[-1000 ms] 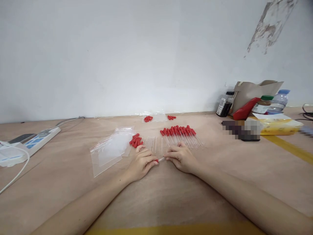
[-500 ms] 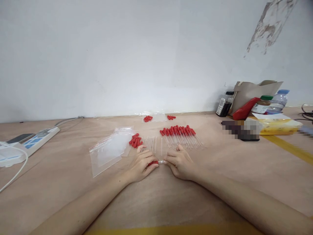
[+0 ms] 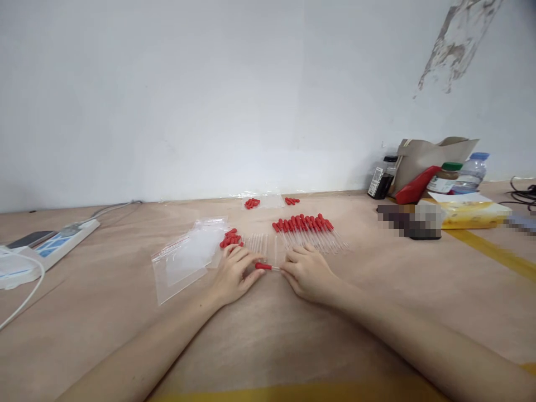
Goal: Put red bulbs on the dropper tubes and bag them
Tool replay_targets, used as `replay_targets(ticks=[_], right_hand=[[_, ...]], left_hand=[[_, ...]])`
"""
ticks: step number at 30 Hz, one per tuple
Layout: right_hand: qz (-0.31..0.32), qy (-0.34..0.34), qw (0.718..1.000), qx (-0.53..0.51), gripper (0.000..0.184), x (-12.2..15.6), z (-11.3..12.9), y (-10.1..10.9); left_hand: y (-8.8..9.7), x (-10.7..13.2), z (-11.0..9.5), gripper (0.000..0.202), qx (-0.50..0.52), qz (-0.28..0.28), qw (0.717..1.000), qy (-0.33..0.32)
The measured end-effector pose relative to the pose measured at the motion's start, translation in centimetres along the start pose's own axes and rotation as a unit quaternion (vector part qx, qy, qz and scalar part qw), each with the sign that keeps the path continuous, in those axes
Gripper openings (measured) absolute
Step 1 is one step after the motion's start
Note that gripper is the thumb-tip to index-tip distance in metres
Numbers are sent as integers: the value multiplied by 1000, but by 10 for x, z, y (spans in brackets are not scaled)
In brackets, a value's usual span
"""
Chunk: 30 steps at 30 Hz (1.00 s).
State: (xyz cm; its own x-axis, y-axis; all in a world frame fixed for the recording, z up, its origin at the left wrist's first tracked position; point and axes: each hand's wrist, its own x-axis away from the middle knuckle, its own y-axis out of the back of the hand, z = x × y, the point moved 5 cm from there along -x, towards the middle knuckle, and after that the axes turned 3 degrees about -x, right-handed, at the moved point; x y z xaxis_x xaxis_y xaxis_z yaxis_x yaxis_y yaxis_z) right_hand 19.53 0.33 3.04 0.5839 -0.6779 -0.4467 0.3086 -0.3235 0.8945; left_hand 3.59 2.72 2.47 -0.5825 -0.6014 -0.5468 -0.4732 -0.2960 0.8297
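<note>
My right hand (image 3: 309,272) pinches the clear tube end of a dropper (image 3: 266,267) whose red bulb points left. My left hand (image 3: 235,271) rests beside it with fingers loosely spread, its fingertips next to the red bulb. Just behind my left hand lie a small heap of loose red bulbs (image 3: 230,239) and a few bare clear tubes (image 3: 258,243). Behind my right hand is a row of several finished droppers with red bulbs (image 3: 307,229).
Clear zip bags (image 3: 189,254) lie left of my hands. More red bulbs (image 3: 252,202) sit in a bag by the wall. A power strip (image 3: 50,245) and cable are far left. Bottles, a paper bag and a yellow tissue pack (image 3: 473,211) crowd the right.
The red bulb has come out of my left hand's grip and now shows fully on the tube. My left fingers have loosened and spread. Both hands shifted slightly away from me.
</note>
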Motion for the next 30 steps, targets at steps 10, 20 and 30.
replay_targets(ticks=[10,20,30], right_hand=[[-24,-368,928,-51,25,-23,-84,-2],[37,-428,903,18,31,-39,-96,-27],[65,-324,944,8,32,-46,-40,-24]], left_hand=[[0,4,13,17,-31,-29,998,37],[-2,3,8,11,-35,-13,999,30],[19,-1,39,39,-68,46,990,116]])
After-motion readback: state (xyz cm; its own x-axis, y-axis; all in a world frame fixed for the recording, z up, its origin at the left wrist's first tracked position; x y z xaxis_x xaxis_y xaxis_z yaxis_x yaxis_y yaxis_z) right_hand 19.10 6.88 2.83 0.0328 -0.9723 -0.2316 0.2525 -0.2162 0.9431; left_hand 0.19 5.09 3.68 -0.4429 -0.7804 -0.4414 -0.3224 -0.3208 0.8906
